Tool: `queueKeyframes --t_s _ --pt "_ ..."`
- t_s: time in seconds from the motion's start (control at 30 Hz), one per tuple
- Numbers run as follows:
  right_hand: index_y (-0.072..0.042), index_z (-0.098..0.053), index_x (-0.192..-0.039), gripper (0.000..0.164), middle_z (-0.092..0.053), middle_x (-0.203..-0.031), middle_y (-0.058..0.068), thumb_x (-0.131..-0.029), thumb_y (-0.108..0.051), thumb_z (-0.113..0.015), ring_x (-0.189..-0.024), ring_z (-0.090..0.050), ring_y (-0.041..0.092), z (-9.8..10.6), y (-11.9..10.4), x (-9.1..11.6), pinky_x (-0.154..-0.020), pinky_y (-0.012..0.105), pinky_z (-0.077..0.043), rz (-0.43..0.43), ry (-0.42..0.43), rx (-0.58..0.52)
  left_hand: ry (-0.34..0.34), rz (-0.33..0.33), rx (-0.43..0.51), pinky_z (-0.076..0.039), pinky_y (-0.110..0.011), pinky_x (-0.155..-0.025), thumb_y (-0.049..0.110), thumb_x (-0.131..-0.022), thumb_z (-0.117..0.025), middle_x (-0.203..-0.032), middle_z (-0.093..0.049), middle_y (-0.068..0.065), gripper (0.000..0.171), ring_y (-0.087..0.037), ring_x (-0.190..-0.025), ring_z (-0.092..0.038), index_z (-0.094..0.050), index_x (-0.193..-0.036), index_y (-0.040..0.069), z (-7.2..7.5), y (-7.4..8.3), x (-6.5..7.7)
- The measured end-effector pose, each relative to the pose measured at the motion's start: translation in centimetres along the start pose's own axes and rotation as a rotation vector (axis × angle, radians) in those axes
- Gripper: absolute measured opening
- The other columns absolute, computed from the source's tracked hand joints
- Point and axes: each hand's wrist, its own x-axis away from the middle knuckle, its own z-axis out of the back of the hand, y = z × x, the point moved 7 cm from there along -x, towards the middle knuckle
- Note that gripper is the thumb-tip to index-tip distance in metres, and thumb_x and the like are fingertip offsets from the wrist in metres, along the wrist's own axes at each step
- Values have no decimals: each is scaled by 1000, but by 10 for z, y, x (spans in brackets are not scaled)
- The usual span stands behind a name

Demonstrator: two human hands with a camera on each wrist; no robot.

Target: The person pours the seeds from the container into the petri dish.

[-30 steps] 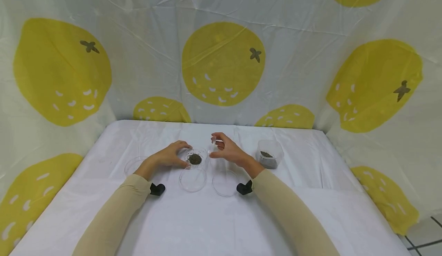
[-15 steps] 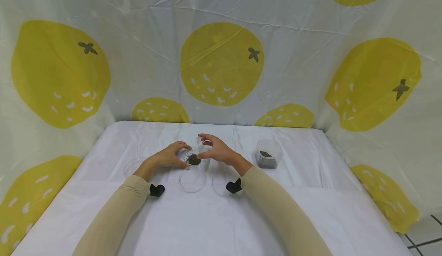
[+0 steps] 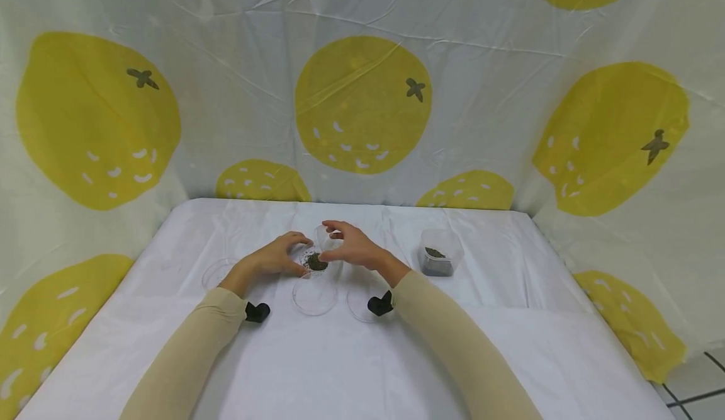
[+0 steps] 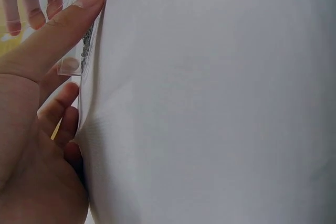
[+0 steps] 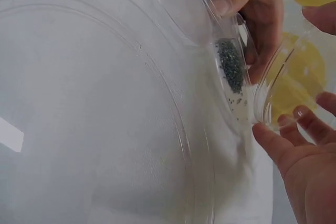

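My left hand grips the rim of a clear petri dish resting on the table, thumb at the near side and fingers at the far side. A heap of dark granules lies in it, with stray grains around. My right hand holds a clear petri dish lid by its edge, tilted steeply, just above the dish's right side. In the right wrist view the thumb is at the lid's upper edge and the fingers at its lower edge. The left wrist view shows my left thumb against the dish wall.
Two clear round dish pieces lie nearer me, a middle one and a right one. Another clear round piece sits left, partly behind my left forearm. A clear square tub of dark granules stands right. A lemon-print curtain hangs behind.
My right hand has moved left with the lid, from beside the dish to over its right part, and then only slightly further. My left hand has stayed on the dish.
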Motion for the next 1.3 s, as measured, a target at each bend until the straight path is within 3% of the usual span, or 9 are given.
queueKeyframes --t_s 0.33,0.73,1.3 --pt "-13 -40 -140 89 -44 -137 3 -67 -45 -80 -120 -45 19 -8 -3 -6 -91 35 -43 -10 -20 206 0 41 54 -21 -52 -104 40 -64 -84 -143 -30 -13 77 -34 -132 -24 -51 -128 13 -1 1 2" --pt "-19 -49 -135 90 -52 -130 -3 -59 -54 -81 -116 -49 16 -8 -3 -9 -89 32 -44 -53 -21 308 -3 34 77 -20 -54 -104 36 -64 -85 -143 -30 -13 73 -34 -132 -24 -54 -126 14 -1 5 2" --pt "-16 -51 -134 85 -55 -126 1 -63 -55 -78 -113 -50 17 -18 -11 -20 -90 31 -42 -31 -53 546 -3 17 91 -22 -53 -103 35 -63 -86 -141 -32 -13 72 -32 -130 -27 -54 -125 15 0 1 2"
